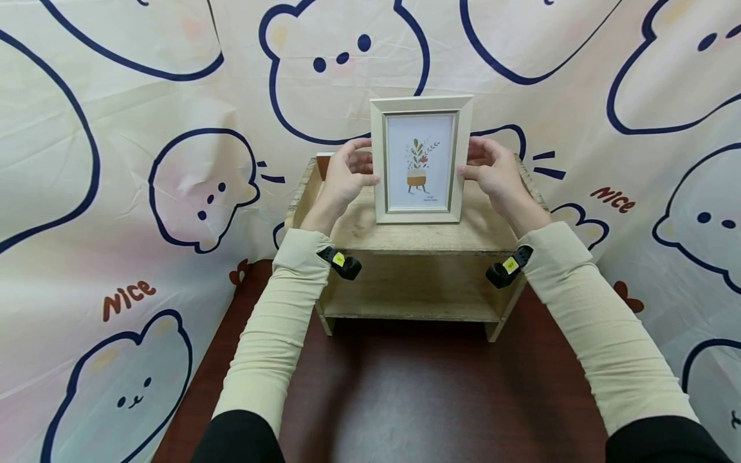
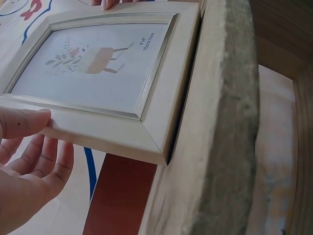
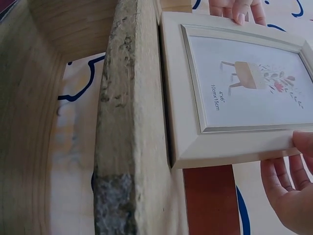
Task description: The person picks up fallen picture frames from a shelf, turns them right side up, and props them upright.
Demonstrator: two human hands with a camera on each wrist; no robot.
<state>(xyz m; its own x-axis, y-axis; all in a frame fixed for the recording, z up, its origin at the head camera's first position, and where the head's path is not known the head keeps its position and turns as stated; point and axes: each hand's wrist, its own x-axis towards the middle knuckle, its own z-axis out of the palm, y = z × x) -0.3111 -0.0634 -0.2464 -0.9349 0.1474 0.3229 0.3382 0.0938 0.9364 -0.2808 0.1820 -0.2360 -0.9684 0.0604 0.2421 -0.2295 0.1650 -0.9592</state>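
Observation:
A cream picture frame (image 1: 421,161) stands on the top board of a small wooden shelf (image 1: 422,241), leaning slightly back. Its print shows a potted plant on legs and small size text. The left hand (image 1: 344,177) holds the frame's left side, thumb at the front edge and fingers toward the back. On the opposite side the right hand (image 1: 494,170) grips the edge in the same way. Close up in the left wrist view, the left thumb (image 2: 27,122) lies on the border. The right wrist view shows the frame's lower edge (image 3: 178,117) on or very near the board.
The shelf has raised sides and an open lower compartment (image 1: 411,289). It stands on a dark reddish-brown table (image 1: 417,392). Behind and around hangs a pale cloth (image 1: 220,308) with blue-outlined cartoon animals. Each wrist wears a small black camera (image 1: 347,267).

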